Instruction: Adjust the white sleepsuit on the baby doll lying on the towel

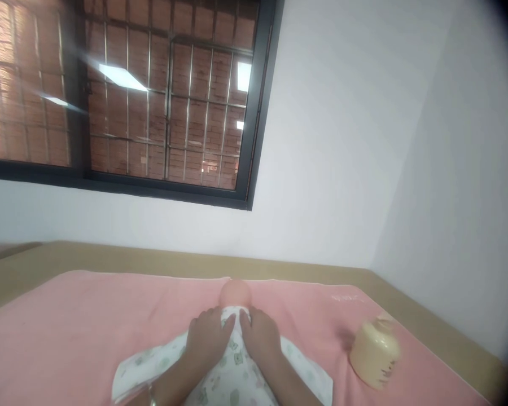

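Note:
A baby doll with a smooth, bald head [236, 293] lies on a pink towel [68, 327]. White cloth [237, 355] with small green and beige prints covers its body and spreads out to both sides. My left hand [209, 335] is closed on the cloth at the left of the doll's neck, thumb toward the middle. On the other side, my right hand [262, 337] grips the cloth in the same way, its thumb near the left one. The fingers are partly hidden behind the hands and in the folds. A bracelet [152, 393] circles my left wrist.
A pale yellow, rounded container [375, 352] with dark marks stands on the towel to the right. The towel lies over a tan padded surface [186, 260] against a white wall [330, 141]. A dark-framed window [254, 141] with metal bars is above.

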A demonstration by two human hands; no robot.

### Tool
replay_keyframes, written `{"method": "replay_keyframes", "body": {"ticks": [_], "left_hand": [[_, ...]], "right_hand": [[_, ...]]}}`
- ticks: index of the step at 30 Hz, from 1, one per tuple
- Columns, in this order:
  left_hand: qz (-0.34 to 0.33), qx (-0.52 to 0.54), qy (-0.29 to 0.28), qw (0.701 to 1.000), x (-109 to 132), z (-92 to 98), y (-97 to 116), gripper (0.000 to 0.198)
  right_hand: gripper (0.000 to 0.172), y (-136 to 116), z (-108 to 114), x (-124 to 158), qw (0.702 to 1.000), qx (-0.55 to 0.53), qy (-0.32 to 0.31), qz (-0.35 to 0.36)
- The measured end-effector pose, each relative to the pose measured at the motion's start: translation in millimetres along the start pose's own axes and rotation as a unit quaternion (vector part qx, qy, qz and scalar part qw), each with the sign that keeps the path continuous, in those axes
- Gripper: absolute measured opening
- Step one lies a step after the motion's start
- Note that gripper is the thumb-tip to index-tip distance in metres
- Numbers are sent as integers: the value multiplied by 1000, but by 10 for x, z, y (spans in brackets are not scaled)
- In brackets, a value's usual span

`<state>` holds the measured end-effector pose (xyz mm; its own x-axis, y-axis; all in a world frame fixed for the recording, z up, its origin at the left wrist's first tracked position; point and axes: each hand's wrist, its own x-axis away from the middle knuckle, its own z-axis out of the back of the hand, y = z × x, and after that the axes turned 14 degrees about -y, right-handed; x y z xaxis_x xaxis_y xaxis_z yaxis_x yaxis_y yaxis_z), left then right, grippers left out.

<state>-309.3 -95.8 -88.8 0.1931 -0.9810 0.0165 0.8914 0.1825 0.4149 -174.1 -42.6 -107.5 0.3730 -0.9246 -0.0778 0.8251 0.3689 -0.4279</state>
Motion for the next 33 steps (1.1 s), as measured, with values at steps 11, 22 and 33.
{"method": "replay_keyframes", "body": {"ticks": [11,22,33], "left_hand": [[0,9,-10,1000,10,-5,27,45],[-9,-1,0,1000,18,3,24,46],[-4,-52,12,999,40,21,47,45]], "right_hand": [[48,20,36,13,999,34,-7,9],[49,14,42,28,999,31,-11,3],[47,-148,335,347,991,87,-78,62]]}}
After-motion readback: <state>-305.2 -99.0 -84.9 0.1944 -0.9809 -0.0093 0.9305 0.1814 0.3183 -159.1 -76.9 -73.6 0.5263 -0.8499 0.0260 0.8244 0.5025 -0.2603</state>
